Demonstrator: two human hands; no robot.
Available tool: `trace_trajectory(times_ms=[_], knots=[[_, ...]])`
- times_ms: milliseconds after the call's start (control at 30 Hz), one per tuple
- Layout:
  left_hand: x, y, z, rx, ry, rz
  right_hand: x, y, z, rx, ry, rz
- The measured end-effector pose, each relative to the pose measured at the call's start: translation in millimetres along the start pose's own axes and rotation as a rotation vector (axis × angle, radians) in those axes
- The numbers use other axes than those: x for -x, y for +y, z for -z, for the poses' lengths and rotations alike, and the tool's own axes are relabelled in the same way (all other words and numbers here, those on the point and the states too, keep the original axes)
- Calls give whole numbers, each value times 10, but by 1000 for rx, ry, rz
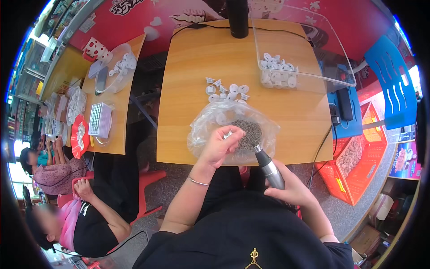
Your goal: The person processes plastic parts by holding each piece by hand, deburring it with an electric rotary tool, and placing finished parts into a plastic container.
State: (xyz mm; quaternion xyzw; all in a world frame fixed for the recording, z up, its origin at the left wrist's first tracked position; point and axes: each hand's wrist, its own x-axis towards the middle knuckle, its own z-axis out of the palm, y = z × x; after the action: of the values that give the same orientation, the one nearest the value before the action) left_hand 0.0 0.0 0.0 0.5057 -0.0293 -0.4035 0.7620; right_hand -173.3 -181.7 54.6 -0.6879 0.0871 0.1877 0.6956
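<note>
A clear plastic bag [201,133] lies open near the table's front edge, with a heap of small dark grey screws [249,130] in it. Over the bag, my left hand [218,147] is closed, thumb and fingers pinched together; what they hold is too small to make out. My right hand [291,184] wraps round a silver and black electric screwdriver [271,172], its tip pointing toward the screws. Just beyond the bag lie several loose white round plastic parts [233,88].
A clear plastic bin [309,79] with more white parts stands at the table's right, near a black cylinder [238,20]. An orange crate [354,179] and blue chair [389,85] are right. Two people sit left by another table [117,130] bearing trays. Cables hang at the right edge.
</note>
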Motion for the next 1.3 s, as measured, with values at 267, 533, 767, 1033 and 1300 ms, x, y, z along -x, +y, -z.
trace_trajectory(times_ms=[267,533,767,1033,1300], knots=[[29,26,53,74,-109,44,-4,-65,-24,37,0,-12],[-6,33,73,22,-143,38,-15,-105,-27,56,-5,-8],[-21,76,57,19,-175,52,-24,-118,-22,72,-10,5],[-59,128,102,-77,-205,73,-25,-62,-16,115,1,-4],[-83,213,88,-204,-212,105,-30,-109,-9,165,10,-7]])
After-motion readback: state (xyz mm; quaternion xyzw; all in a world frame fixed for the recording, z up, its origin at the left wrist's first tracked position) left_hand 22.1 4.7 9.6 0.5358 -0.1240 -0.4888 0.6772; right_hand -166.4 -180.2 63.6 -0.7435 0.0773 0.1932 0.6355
